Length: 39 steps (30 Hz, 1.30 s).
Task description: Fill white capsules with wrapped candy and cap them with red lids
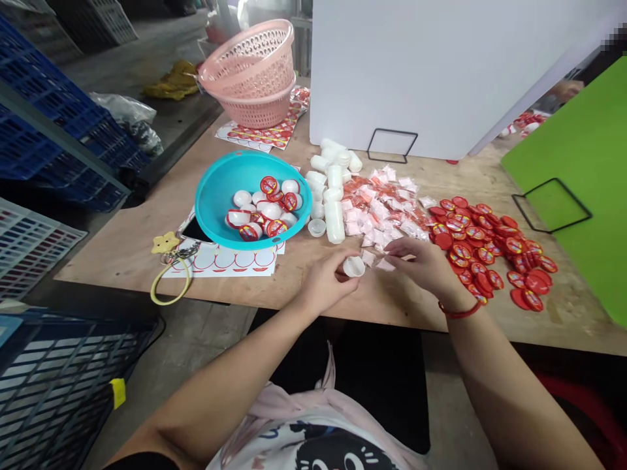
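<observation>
My left hand (pixel 329 279) is closed around a small white plastic cup (pixel 353 266), its open mouth tilted up toward me. Just to the right, my right hand (pixel 425 266) has thumb and fingers pinched at a small pinkish-white packet (pixel 386 264) by the near side of the packet heap (pixel 375 212). Stacks of white cups (pixel 335 222) lie behind my left hand, with a single cup (pixel 317 227) beside them. Red round lids (pixel 482 238) with printed labels are piled right of my right hand.
A turquoise bowl (pixel 208 196) holds several white cups with red lids. Pink baskets (pixel 259 108) stand stacked behind it. A yellow ring keychain (pixel 169 287) lies on printed sheets at left. White (pixel 406 65) and green (pixel 578 170) boards on wire stands border the table's back and right.
</observation>
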Available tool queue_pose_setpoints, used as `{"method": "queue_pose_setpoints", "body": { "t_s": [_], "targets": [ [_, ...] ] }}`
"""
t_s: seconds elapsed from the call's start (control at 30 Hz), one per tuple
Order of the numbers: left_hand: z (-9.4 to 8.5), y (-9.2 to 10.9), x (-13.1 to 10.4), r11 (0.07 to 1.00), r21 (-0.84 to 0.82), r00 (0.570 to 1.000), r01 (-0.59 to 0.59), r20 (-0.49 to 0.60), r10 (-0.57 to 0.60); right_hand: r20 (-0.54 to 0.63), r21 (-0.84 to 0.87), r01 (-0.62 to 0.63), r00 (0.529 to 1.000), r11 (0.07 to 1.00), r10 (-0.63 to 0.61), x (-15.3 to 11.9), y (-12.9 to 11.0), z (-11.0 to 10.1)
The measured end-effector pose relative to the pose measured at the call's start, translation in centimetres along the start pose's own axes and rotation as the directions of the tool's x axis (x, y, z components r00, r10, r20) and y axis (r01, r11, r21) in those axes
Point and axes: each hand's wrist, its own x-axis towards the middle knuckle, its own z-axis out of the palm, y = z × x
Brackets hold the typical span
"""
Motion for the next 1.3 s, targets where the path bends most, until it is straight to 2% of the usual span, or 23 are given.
{"method": "queue_pose_setpoints", "body": {
  "t_s": [0.03,0.1,0.17,0.23,0.3,0.33,0.43,0.5,0.53,0.63,0.77,0.8,0.87,0.9,0.97,1.03,1.07,1.13,1.2,1.27,1.3],
  "targets": [
    [0.0,0.0,0.0,1.000,0.009,1.000,0.013,-0.001,-0.013,-0.065,-0.176,0.053,0.996,0.983,-0.066,0.1,0.2,0.2],
    [0.0,0.0,0.0,0.999,0.034,1.000,0.026,0.006,-0.027,-0.111,-0.484,0.122,0.974,0.866,-0.198,0.1,-0.1,0.9],
    [0.0,0.1,0.0,0.998,0.048,0.999,0.029,0.014,-0.030,-0.058,-0.662,0.144,0.969,0.735,-0.242,0.0,-0.9,2.1],
    [0.0,0.2,0.1,0.999,0.040,1.000,0.030,0.006,-0.030,0.019,-0.729,0.156,0.978,0.666,-0.208,-0.2,-1.7,3.0],
    [0.0,0.2,0.1,0.999,0.035,0.999,0.037,-0.020,-0.036,0.020,-0.721,0.142,0.983,0.678,-0.185,-0.4,-2.1,3.5],
    [0.0,0.2,0.1,0.998,0.034,0.999,0.044,-0.028,-0.043,-0.009,-0.678,0.136,0.981,0.722,-0.193,-0.5,-2.1,3.5],
    [0.0,0.1,0.1,0.998,0.025,0.998,0.066,-0.019,-0.065,-0.119,-0.359,0.188,0.962,0.914,-0.244,-0.6,-2.1,3.1],
    [0.0,0.1,0.1,0.998,0.010,0.998,0.058,-0.004,-0.058,-0.114,-0.161,0.263,0.952,0.951,-0.283,-0.7,-2.3,3.0],
    [-0.1,0.1,0.0,0.999,0.003,0.999,0.049,0.002,-0.049,-0.093,-0.133,0.303,0.944,0.944,-0.316,-0.7,-2.4,3.1],
    [-0.2,0.2,0.0,0.999,-0.022,0.999,0.034,0.030,-0.033,-0.046,-0.301,0.357,0.921,0.884,-0.387,-0.6,-3.3,4.0],
    [-0.2,0.2,-0.1,0.991,-0.116,0.995,0.070,0.083,-0.061,0.067,-0.575,0.314,0.939,0.756,-0.338,-0.6,-4.4,4.1],
    [-0.2,0.2,0.0,0.987,-0.136,0.994,0.081,0.082,-0.070,0.109,-0.575,0.329,0.938,0.749,-0.328,-0.4,-4.5,3.8],
    [-0.1,0.1,0.0,0.982,-0.163,0.994,0.095,0.060,-0.086,0.147,-0.455,0.357,0.934,0.816,-0.327,0.2,-4.1,2.6],
    [-0.1,0.1,0.0,0.981,-0.169,0.995,0.096,0.046,-0.090,0.114,-0.365,0.334,0.943,0.869,-0.314,0.8,-3.8,2.0],
    [0.0,0.1,0.1,0.983,-0.157,0.995,0.096,0.035,-0.091,-0.055,-0.238,0.194,0.976,0.952,-0.213,2.5,-2.7,1.1],
    [0.0,0.3,0.1,0.991,-0.101,0.996,0.090,0.037,-0.086,-0.225,-0.271,-0.010,0.973,0.962,-0.053,4.9,-1.5,0.7],
    [0.0,0.3,0.0,0.994,-0.067,0.996,0.087,0.039,-0.085,-0.266,-0.337,-0.102,0.964,0.936,0.009,6.1,-1.0,0.7],
    [-0.1,0.5,0.0,0.997,0.009,0.996,0.078,0.037,-0.078,-0.267,-0.475,-0.204,0.960,0.856,0.081,8.2,-0.3,1.2],
    [-0.2,0.5,-0.1,0.995,0.088,0.998,0.056,0.038,-0.059,-0.265,-0.552,-0.240,0.959,0.799,0.106,9.2,-0.2,1.7],
    [-0.2,0.4,-0.1,0.990,0.138,0.998,0.035,0.047,-0.042,-0.302,-0.555,-0.245,0.950,0.795,0.082,8.9,-0.6,1.9],
    [-0.3,0.3,-0.1,0.989,0.148,0.998,0.026,0.051,-0.034,-0.315,-0.519,-0.225,0.947,0.825,0.060,8.1,-0.9,1.9]
  ]
}}
